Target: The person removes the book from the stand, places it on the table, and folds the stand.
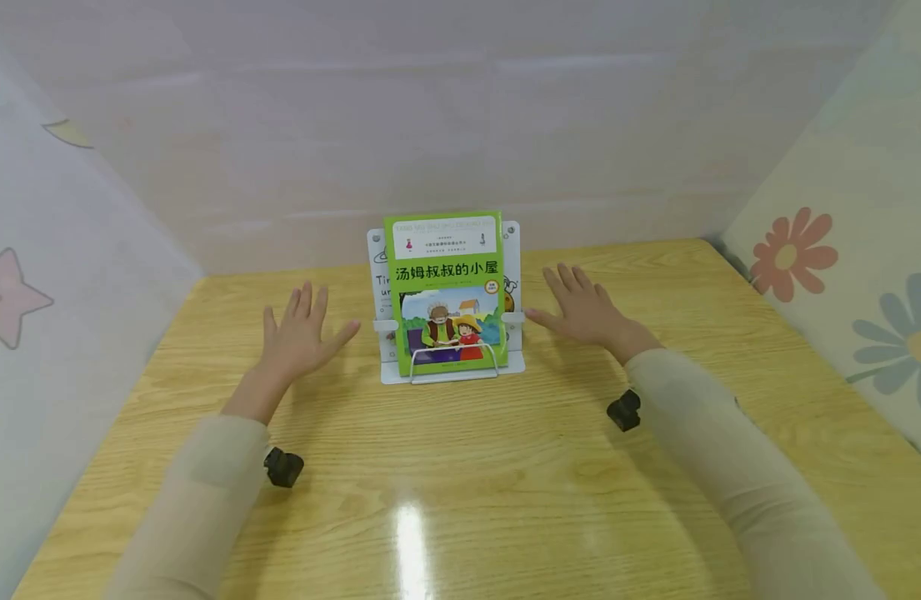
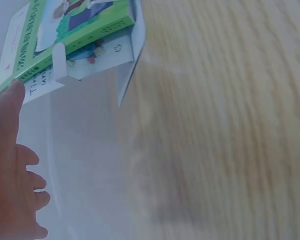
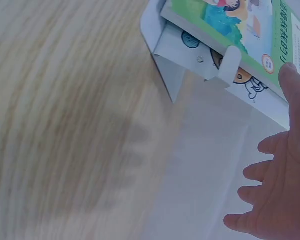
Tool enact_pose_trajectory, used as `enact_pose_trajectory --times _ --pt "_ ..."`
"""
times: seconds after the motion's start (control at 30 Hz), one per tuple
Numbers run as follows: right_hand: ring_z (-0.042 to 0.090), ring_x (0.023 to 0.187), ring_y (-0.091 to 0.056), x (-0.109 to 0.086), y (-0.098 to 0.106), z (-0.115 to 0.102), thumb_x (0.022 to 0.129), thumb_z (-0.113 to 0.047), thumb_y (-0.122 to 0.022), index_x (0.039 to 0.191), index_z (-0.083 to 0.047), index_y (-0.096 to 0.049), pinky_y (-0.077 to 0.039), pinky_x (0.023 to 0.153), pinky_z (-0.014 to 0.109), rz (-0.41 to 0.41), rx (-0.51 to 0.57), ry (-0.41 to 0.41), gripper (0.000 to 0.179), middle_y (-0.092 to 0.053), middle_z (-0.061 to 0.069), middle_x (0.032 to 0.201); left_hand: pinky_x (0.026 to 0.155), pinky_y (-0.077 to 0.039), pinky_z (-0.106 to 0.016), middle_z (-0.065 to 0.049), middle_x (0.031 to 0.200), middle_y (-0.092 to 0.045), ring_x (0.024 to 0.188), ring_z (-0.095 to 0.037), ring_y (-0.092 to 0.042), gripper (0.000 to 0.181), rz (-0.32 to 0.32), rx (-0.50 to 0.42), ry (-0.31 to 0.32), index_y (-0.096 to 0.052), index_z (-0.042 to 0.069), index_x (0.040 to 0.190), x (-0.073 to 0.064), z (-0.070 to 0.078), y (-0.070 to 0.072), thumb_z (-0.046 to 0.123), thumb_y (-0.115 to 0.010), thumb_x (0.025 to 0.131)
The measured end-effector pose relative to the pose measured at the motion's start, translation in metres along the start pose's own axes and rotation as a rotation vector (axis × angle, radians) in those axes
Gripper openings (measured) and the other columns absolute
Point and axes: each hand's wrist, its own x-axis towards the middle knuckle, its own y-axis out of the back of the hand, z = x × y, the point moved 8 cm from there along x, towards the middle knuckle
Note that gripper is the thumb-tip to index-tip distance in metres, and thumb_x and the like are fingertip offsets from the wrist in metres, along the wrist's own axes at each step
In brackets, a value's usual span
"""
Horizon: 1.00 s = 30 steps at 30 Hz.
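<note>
A green-covered book [image 1: 448, 283] with a picture of two figures stands upright on a white book stand [image 1: 381, 275]. The stand's side clips [image 1: 386, 326] and front wire [image 1: 454, 380] are at the book's edges and foot. To the left of the stand is my left hand [image 1: 298, 337], fingers spread, holding nothing. My right hand [image 1: 583, 308] is on the other side with its fingers stretched out, also holding nothing. Both thumbs point toward the stand; in the head view each appears apart from it. The wrist views show the book [image 2: 85, 25] and the stand's side clip [image 3: 230, 65] near each thumb.
The stand rests on a wood-grain table [image 1: 490, 483] near its back edge. Pale walls rise behind and at both sides; the right wall [image 1: 865, 167] carries printed flowers, the left a pink star [image 1: 10, 296]. A small black device [image 1: 283, 467] sits at each wrist.
</note>
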Motion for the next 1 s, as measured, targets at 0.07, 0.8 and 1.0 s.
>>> enact_pose_trajectory --times 0.07,0.8,1.0 --pt "0.038 0.125 0.003 0.001 0.004 -0.003 0.082 -0.062 -0.031 0.138 -0.004 -0.005 -0.006 0.093 0.061 0.004 0.002 0.002 0.085 0.000 0.023 0.140 0.091 0.016 -0.057 -0.020 0.140 0.006 0.126 -0.032 0.006 0.088 0.013 -0.010 -0.004 -0.004 0.002 0.137 0.002 0.003 0.005 0.066 -0.024 0.081" --pt "0.034 0.125 -0.013 0.016 0.036 -0.038 0.081 -0.053 -0.045 0.137 -0.004 -0.013 -0.016 0.098 0.050 0.109 0.168 0.012 0.081 -0.015 0.020 0.139 0.100 -0.003 -0.048 -0.015 0.140 -0.015 0.126 -0.030 -0.013 0.083 0.180 -0.255 -0.030 -0.013 0.003 0.137 0.019 0.034 0.028 0.060 -0.036 0.081" --pt "0.032 0.122 -0.024 0.018 0.038 -0.041 0.083 -0.044 -0.051 0.134 -0.002 -0.024 -0.022 0.098 0.045 0.222 0.271 -0.024 0.072 -0.029 0.017 0.134 0.100 -0.017 -0.044 -0.013 0.138 -0.022 0.124 -0.030 -0.020 0.080 0.193 -0.394 -0.002 -0.016 0.005 0.137 0.020 0.043 0.024 0.056 -0.041 0.082"
